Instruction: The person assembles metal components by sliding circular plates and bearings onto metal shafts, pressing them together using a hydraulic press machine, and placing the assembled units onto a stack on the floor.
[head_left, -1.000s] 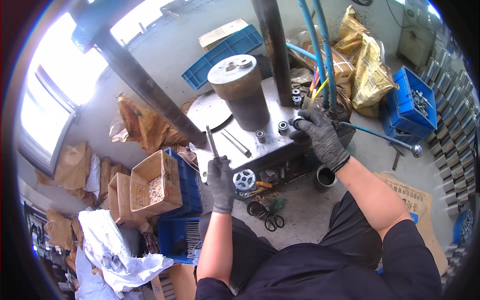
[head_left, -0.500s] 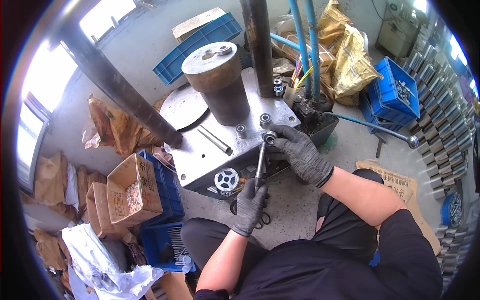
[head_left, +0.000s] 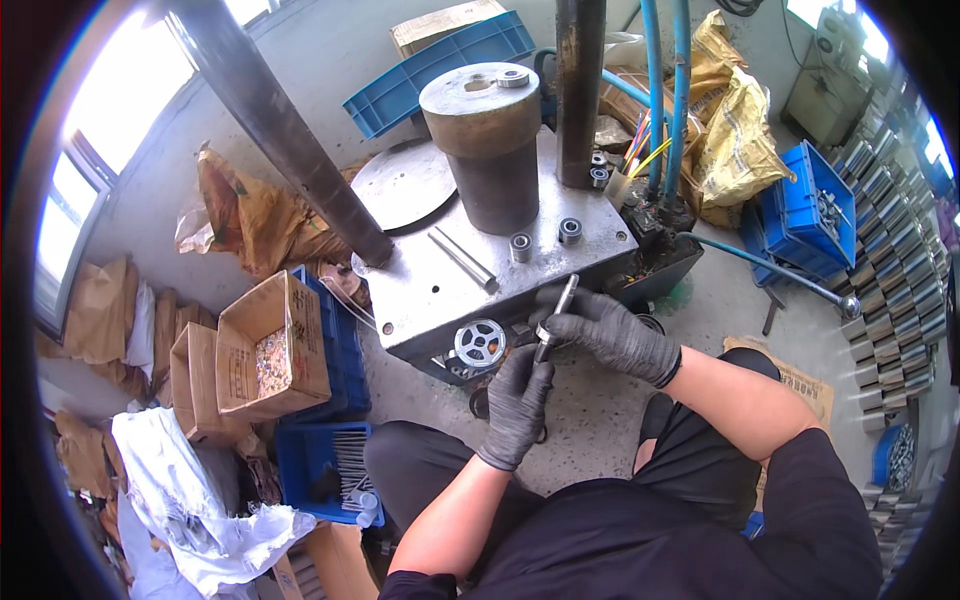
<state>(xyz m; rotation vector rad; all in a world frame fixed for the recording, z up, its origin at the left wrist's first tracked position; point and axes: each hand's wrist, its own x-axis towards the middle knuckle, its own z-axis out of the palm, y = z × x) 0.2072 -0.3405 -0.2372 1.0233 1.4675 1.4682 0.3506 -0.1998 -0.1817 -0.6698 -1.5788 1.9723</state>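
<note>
Seen from above, a seated person in dark gloves works at the front edge of a steel press plate (head_left: 440,290), just below the middle of the frame. The left hand (head_left: 517,400) is closed around the lower end of a thin metal rod (head_left: 556,318). The right hand (head_left: 608,335) curls over the rod's middle, fingers pinching a small ring (head_left: 545,331) that sits on it. The ring seems partly slid on, not yet seated. Two bearings (head_left: 545,238) and a second rod (head_left: 462,257) lie untouched on the plate, beside a big steel cylinder (head_left: 488,140).
</note>
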